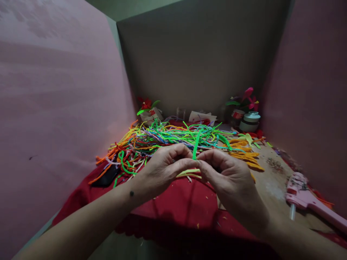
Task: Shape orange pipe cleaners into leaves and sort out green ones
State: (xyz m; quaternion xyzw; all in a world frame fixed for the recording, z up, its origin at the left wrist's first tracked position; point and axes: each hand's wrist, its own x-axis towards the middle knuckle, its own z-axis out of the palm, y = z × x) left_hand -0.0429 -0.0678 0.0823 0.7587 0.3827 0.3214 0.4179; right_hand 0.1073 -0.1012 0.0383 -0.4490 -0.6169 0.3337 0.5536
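A bright green pipe cleaner (pixel 197 144) stands up from between my fingertips, above the near part of the table. My left hand (pixel 169 164) pinches its lower end from the left, thumb against forefinger. From the right, my right hand (pixel 226 173) pinches at the same spot, and the two thumbs meet there. The lower end of the pipe cleaner is hidden by my fingers. Behind my hands lies a large heap of many-coloured pipe cleaners (pixel 162 135). Orange bent pipe cleaner pieces (pixel 245 155) lie beyond my right hand.
A pink glue gun (pixel 300 193) rests at the right on a tan board (pixel 271 180). A dark phone-like object (pixel 105 177) is at left on the red cloth (pixel 173 206). Pipe cleaner flowers (pixel 146 104) and a lidded jar (pixel 249 121) stand at the back. Pink walls flank both sides.
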